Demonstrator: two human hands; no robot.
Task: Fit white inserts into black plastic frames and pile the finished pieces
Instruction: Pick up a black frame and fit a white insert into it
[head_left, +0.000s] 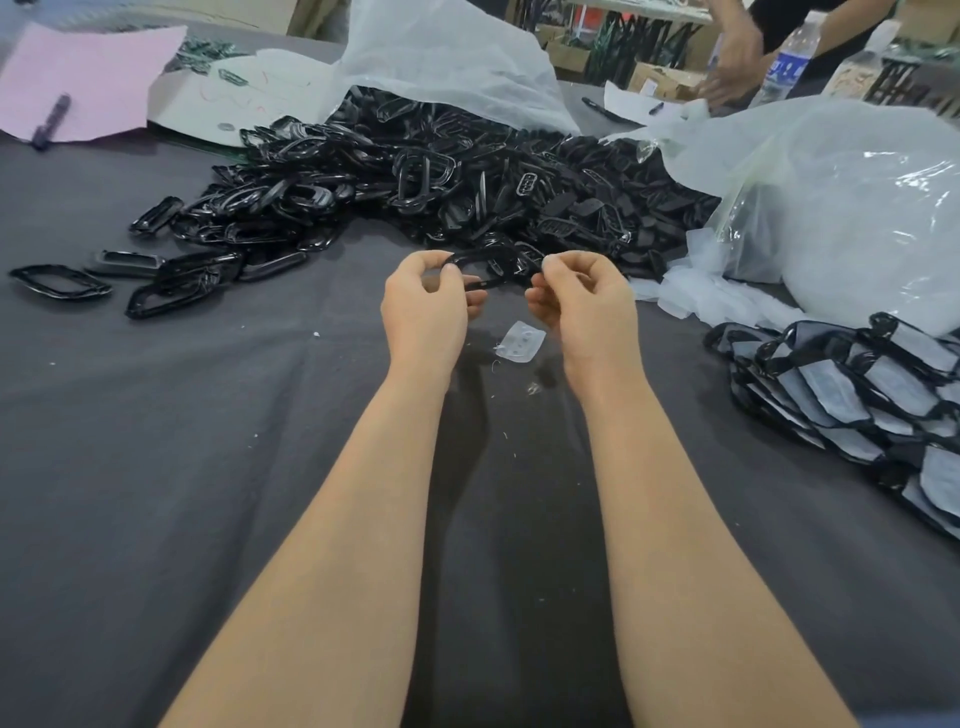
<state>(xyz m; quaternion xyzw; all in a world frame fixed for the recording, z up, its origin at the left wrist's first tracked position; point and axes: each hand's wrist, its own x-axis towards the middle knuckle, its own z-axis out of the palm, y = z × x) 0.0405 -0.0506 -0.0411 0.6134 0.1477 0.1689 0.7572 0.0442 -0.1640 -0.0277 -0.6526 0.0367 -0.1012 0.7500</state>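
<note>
Left hand (426, 306) and right hand (582, 306) grip a black frame (475, 255), far edge lost against the pile (467, 182), open bench (208, 467) nearer.

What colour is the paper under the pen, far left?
The paper is pink, clearest in the head view.

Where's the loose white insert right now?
In the head view, the white insert lies on the grey cloth between the wrists, nearer the right hand.

A black frame (483, 255) is held up just beyond the white insert (519, 341) (lying flat), finished pieces (852, 384) piled right.
</note>
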